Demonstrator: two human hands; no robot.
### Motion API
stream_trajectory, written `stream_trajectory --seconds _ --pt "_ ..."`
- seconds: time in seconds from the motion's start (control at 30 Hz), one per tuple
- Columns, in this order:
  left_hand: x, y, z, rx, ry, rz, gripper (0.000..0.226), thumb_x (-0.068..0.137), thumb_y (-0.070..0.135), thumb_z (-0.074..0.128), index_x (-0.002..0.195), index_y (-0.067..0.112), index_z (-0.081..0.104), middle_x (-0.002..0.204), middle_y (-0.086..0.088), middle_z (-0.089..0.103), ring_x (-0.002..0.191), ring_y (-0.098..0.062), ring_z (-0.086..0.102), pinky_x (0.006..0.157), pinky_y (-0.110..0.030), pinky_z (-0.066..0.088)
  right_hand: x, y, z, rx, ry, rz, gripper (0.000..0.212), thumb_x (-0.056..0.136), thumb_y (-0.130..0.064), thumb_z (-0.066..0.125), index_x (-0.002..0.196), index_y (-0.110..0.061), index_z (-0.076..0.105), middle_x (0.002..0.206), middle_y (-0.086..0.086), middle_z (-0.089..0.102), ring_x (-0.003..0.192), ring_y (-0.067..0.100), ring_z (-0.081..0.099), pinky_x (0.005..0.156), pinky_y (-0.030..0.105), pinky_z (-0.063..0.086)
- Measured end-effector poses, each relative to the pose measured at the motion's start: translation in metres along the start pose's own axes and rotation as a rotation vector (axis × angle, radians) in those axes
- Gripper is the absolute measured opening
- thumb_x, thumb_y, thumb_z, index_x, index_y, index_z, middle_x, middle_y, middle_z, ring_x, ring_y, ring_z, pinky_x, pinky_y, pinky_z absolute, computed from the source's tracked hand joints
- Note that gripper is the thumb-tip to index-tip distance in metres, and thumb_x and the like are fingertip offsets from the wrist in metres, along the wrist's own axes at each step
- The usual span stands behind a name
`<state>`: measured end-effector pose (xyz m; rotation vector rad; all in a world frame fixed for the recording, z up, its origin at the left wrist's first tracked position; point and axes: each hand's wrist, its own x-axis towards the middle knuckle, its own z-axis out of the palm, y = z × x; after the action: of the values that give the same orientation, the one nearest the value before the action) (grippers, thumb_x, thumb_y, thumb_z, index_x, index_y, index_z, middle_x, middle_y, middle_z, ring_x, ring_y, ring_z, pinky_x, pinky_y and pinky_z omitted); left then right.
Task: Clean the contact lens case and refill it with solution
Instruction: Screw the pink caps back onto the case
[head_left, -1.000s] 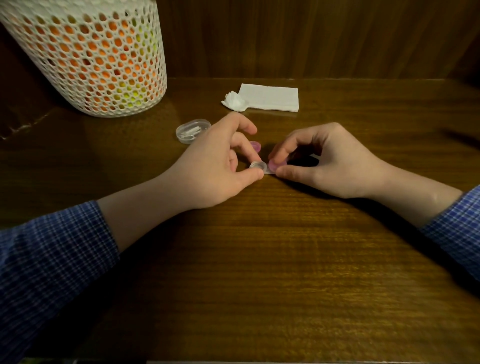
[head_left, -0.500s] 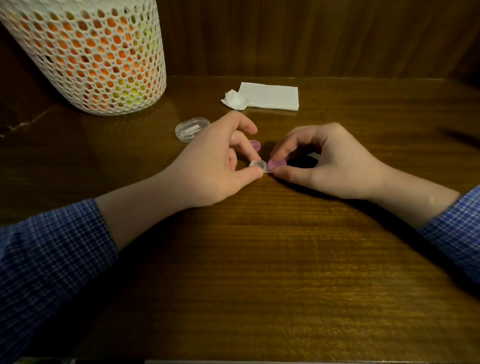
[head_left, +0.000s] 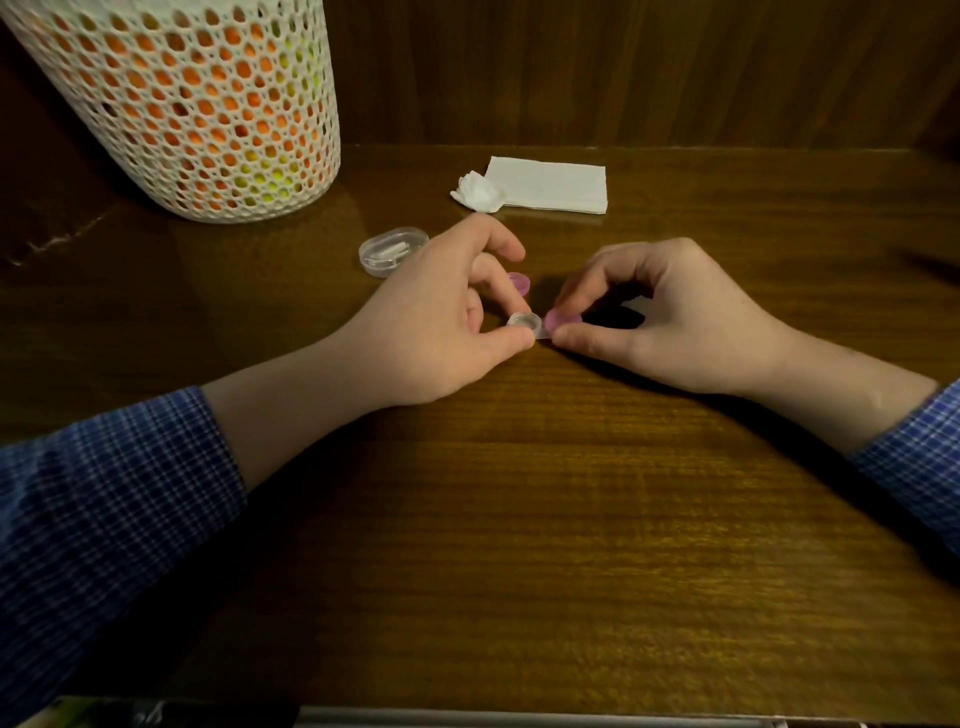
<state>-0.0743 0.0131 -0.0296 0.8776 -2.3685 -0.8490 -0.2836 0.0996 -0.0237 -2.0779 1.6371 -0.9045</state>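
Observation:
A small clear contact lens case (head_left: 525, 323) lies on the wooden table (head_left: 519, 519) between my hands. My left hand (head_left: 441, 322) pinches its open left well between thumb and finger. My right hand (head_left: 670, 317) grips a purple cap (head_left: 563, 319) on the case's right well with thumb and fingertips. A second purple cap (head_left: 519, 283) lies loose on the table just behind my left fingers. No solution bottle is in view.
A white mesh basket (head_left: 192, 104) with orange and yellow contents stands at the back left. A clear oval plastic box (head_left: 392, 250) lies behind my left hand. A folded white tissue (head_left: 550, 184) and a crumpled one (head_left: 478, 192) lie near the back wall.

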Motion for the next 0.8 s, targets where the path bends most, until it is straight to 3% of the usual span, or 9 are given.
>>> stream_trajectory --seconds 0.13,0.27,0.5,0.63,0.8 --pt "0.0005 -0.0002 -0.0005 -0.003 -0.001 -0.004 0.059 0.084 0.022 0.086 0.131 0.028 0.051 0.094 0.016 0.075 0.057 -0.010 0.066 0.051 -0.018 0.053 -0.0008 0.0001 -0.0035 0.018 -0.032 -0.005 0.010 0.085 -0.020 0.078 0.094 -0.022 0.079 0.114 -0.013 0.074 0.109 -0.003 0.067 0.099 0.018 0.052" --pt "-0.0006 -0.0001 0.0005 -0.005 0.000 0.005 0.058 0.084 0.022 0.086 0.130 0.028 0.051 0.095 0.018 0.075 0.056 -0.009 0.066 0.052 -0.020 0.055 -0.0010 -0.0008 -0.0032 0.006 -0.034 -0.021 0.012 0.087 -0.021 0.075 0.098 -0.020 0.078 0.108 -0.009 0.076 0.105 -0.001 0.069 0.096 0.017 0.053" --pt "-0.0005 0.0007 -0.0009 -0.008 -0.002 0.004 0.058 0.084 0.022 0.085 0.131 0.026 0.052 0.095 0.015 0.076 0.057 -0.013 0.067 0.052 -0.021 0.056 -0.0003 -0.0026 0.0011 -0.034 0.001 -0.020 0.016 0.082 -0.034 0.076 0.092 -0.022 0.076 0.100 -0.010 0.074 0.097 0.007 0.070 0.092 0.034 0.058" --pt "-0.0005 0.0009 -0.0009 -0.011 -0.007 0.000 0.057 0.084 0.021 0.085 0.130 0.028 0.051 0.095 0.015 0.075 0.057 -0.015 0.067 0.052 -0.022 0.056 -0.0007 -0.0006 -0.0017 0.002 -0.027 -0.025 0.005 0.085 -0.022 0.079 0.090 -0.022 0.077 0.113 -0.011 0.073 0.108 0.000 0.067 0.098 0.021 0.053" --pt "-0.0002 0.0007 -0.0010 -0.013 -0.010 -0.003 0.058 0.084 0.021 0.085 0.130 0.029 0.051 0.095 0.018 0.075 0.058 -0.016 0.067 0.051 -0.022 0.057 -0.0010 0.0004 -0.0019 0.010 -0.034 -0.029 0.011 0.087 -0.014 0.078 0.094 -0.021 0.079 0.108 -0.011 0.076 0.106 -0.003 0.069 0.097 0.012 0.050"
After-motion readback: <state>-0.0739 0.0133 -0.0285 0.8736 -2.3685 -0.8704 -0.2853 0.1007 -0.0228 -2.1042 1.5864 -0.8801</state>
